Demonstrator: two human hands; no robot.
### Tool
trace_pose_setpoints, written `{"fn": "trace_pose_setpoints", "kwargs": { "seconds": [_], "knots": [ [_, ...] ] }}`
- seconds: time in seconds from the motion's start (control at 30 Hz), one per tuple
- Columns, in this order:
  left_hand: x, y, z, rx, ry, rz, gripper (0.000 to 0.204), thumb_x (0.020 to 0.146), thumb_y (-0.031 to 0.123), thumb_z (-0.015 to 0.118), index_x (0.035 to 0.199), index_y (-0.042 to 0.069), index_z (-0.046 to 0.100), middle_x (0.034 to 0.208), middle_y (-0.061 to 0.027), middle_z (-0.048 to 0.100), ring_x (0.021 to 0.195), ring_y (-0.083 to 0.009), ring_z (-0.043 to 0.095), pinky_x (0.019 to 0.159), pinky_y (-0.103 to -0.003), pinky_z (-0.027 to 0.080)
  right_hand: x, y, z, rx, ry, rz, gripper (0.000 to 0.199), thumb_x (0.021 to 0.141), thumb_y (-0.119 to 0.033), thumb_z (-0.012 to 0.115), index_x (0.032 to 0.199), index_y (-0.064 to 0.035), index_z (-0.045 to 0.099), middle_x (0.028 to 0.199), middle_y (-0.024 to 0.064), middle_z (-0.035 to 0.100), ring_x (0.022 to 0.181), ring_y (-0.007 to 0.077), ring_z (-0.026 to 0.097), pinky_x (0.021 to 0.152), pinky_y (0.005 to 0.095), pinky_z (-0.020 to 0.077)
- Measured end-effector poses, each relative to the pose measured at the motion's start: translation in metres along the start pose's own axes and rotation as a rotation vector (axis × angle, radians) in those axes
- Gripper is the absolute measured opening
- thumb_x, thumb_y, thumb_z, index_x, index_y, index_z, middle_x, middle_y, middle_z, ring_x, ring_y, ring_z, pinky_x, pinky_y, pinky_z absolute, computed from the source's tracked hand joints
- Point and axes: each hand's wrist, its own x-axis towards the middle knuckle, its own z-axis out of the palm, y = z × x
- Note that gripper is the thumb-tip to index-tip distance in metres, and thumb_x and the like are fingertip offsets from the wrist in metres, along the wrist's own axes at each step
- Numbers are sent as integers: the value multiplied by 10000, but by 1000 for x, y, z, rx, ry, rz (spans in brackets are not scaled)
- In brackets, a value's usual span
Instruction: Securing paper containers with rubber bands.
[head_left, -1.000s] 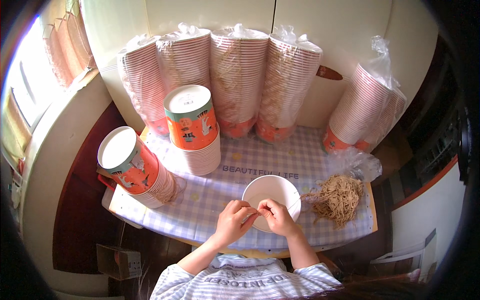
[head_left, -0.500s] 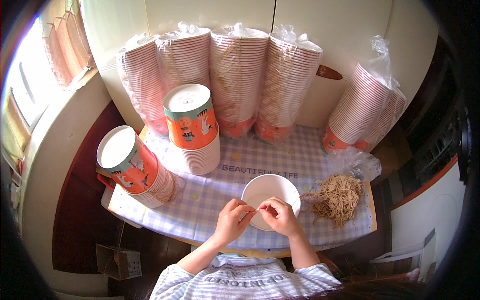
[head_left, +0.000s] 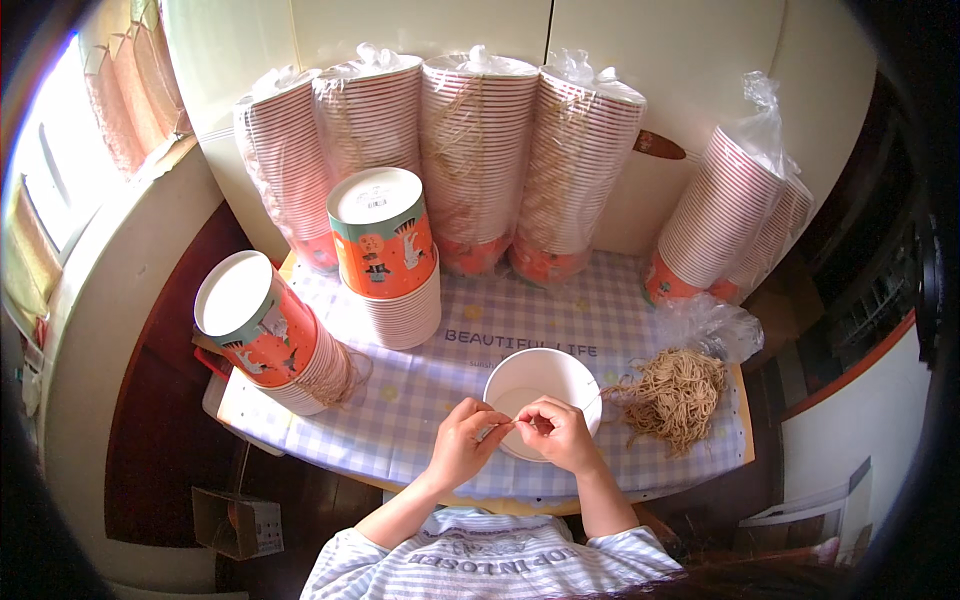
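Above the near part of a white-lined paper bucket [head_left: 553, 370], my left hand [head_left: 464, 441] and my right hand [head_left: 556, 434] meet fingertip to fingertip. Both are closed in a pinch on a thin piece of twine, which barely shows between them. The bucket stands with its mouth up, close to the table's front edge. From its right rim a strand leads toward a loose heap of tan twine [head_left: 680, 398] lying just right of the bucket. My fingers hide part of the bucket's near side.
Two stacks of upturned orange-and-green buckets [head_left: 378, 240] stand on the left; twine lies against the nearer-left stack [head_left: 270, 335]. Tall bagged bucket stacks [head_left: 478, 160] line the back, with more at the right [head_left: 715, 215]. A crumpled clear bag [head_left: 715, 325] lies behind the twine on the checked tablecloth [head_left: 430, 400].
My right fingers have shifted slightly at the pinch, opening a small gap beneath the index finger. The bucket, twine heap and stacks stay in place.
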Motion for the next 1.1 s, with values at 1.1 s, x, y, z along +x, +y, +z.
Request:
{"fn": "trace_pose_setpoints", "kwargs": {
  "seconds": [1.1],
  "knots": [
    [0,1,0,2,20,-7,131,687,50,707,788,66,626,739,-31,542,546,-118,464,468,-233,365,-3,-6,-2,-58,42,-13,53,712,-35,611,752,-26,577,713,34,558,557,110,528,505,232,429]
  ]
}}
